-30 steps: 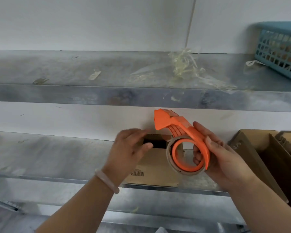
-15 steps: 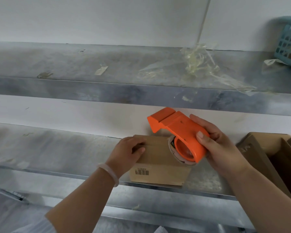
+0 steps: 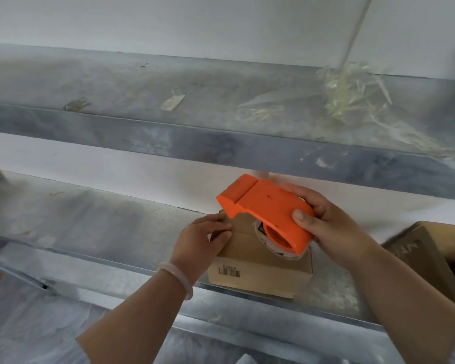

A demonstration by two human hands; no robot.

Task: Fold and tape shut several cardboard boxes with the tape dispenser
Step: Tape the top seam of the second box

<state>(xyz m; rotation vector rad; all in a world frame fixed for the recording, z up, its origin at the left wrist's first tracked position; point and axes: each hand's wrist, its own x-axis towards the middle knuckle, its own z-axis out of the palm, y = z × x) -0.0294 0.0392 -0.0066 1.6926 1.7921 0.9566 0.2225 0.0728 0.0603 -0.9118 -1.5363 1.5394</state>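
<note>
A small cardboard box (image 3: pixel 258 269) with a barcode label on its front sits on the metal shelf (image 3: pixel 90 227), its top flaps folded down. My left hand (image 3: pixel 202 240) rests on the box's left top edge, fingers pressing on the flap. My right hand (image 3: pixel 329 224) grips the orange tape dispenser (image 3: pixel 268 214), thumb on its side. The dispenser hovers over the right part of the box top, its tape roll low against the cardboard and its nose pointing left and away from me.
An upper metal shelf (image 3: pixel 221 143) carries a tangle of used clear tape (image 3: pixel 352 101) and small scraps. Open cardboard boxes (image 3: pixel 420 248) stand at the right on the lower shelf. A white wall lies behind.
The box flaps went from open to closed under my left hand. The dispenser tipped from upright to flat and came down over the box top. The view shifted left.
</note>
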